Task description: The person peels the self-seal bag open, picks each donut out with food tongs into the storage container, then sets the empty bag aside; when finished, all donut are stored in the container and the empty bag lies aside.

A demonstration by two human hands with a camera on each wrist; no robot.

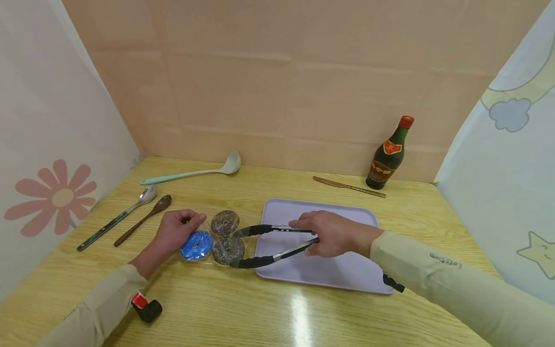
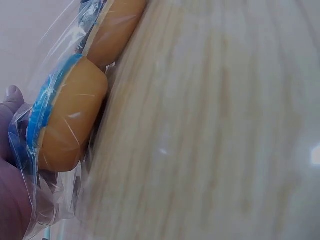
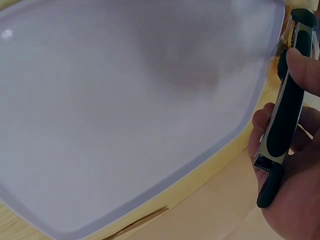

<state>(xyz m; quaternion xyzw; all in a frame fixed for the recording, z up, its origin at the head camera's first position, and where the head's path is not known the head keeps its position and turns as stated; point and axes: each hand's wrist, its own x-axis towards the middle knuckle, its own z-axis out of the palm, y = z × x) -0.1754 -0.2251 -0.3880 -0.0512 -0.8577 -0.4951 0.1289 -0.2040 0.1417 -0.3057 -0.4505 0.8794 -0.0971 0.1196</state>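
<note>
My left hand [image 1: 173, 230] pinches the edge of a clear plastic bag [image 2: 50, 200] at the left of centre. Inside the bag lie a blue-iced donut [image 1: 191, 249], right by the fingers, and two brown sprinkled ones, a far donut [image 1: 224, 218] and a near donut [image 1: 223, 254]. In the left wrist view the blue donut's tan side [image 2: 75, 120] shows through the film. My right hand [image 1: 331, 233] grips black-and-silver tongs [image 1: 284, 254] above the tray. The tongs' arms are spread, pointing left, with their dark tips at the right side of the near brown donut.
The lilac tray [image 1: 329, 279] lies right of the bag. Behind it are a gold-coloured knife [image 1: 342, 185] and a dark green bottle [image 1: 386, 161]. At left lie a ladle [image 1: 195, 172], a metal spoon [image 1: 125, 212] and a wooden spoon [image 1: 145, 219]. Cloth-covered walls stand on three sides.
</note>
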